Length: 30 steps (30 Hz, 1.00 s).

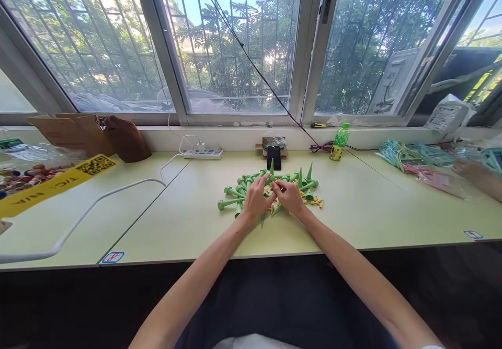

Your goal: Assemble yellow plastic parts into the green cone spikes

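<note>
My left hand [257, 198] and my right hand [290, 196] meet over a pile of green plastic watering spikes [239, 193] with wide capped ends. Fingers of both hands are closed and their tips nearly touch. A pointed green spike [272, 168] rises at my left fingertips and seems to be in that hand. Whatever my right thumb and fingers pinch is small and mostly hidden. Small yellow plastic pieces [318, 202] lie scattered beside and beneath my hands, among the spikes. More spikes [309, 173] point upward to the right of my right hand.
Behind the pile, a black phone [273, 159] leans near a small cardboard box [259, 149]. A green-capped bottle [339, 142] stands at back right. A power strip [204, 153] and white cable [117, 186] lie leftward. Another person's hand [474, 171] is by bagged items [435, 179].
</note>
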{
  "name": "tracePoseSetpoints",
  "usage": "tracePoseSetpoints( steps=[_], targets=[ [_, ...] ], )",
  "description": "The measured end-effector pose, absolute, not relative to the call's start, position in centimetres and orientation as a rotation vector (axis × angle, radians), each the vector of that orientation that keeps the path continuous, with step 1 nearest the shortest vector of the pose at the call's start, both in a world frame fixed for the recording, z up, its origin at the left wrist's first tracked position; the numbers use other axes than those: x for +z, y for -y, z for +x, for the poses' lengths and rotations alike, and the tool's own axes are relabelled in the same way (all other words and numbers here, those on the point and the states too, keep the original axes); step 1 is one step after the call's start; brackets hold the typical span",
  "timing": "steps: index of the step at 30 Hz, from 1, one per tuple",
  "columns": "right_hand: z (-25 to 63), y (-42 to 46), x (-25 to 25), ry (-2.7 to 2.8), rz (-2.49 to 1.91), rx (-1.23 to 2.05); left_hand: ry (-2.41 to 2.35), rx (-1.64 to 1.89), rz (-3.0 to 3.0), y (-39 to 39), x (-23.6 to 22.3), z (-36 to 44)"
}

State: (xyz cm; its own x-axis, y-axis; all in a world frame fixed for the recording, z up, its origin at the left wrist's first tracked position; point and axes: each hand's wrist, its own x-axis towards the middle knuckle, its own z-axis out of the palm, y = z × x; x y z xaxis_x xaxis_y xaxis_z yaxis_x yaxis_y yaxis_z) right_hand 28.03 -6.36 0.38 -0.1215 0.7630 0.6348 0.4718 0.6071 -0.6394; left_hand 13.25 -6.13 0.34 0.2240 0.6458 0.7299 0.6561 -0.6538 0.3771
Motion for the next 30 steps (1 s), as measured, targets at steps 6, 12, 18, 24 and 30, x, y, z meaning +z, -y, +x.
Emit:
tracePoseSetpoints(
  steps=[6, 12, 18, 24, 30],
  targets=[
    [27.99, 6.32, 0.43, 1.749, -1.007, 0.381, 1.266, -1.484, -2.537, 6.21, 0.47, 13.09],
    [27.93, 6.40, 0.61, 1.707, -1.003, 0.476, 1.239, -1.510, -2.544, 6.19, 0.43, 13.12],
    [27.99, 6.46, 0.76, 1.667, -0.993, 0.589, 1.210, -1.524, -2.541, 6.07, 0.29, 13.12],
    [28.11, 6.18, 0.65, 1.612, -0.964, 0.732, 1.225, -1.545, -2.543, 6.29, 0.48, 13.20],
    [28.21, 5.63, 0.33, 1.522, -0.873, 0.947, 1.196, -1.564, -2.531, 6.23, 0.43, 13.18]
  ],
)
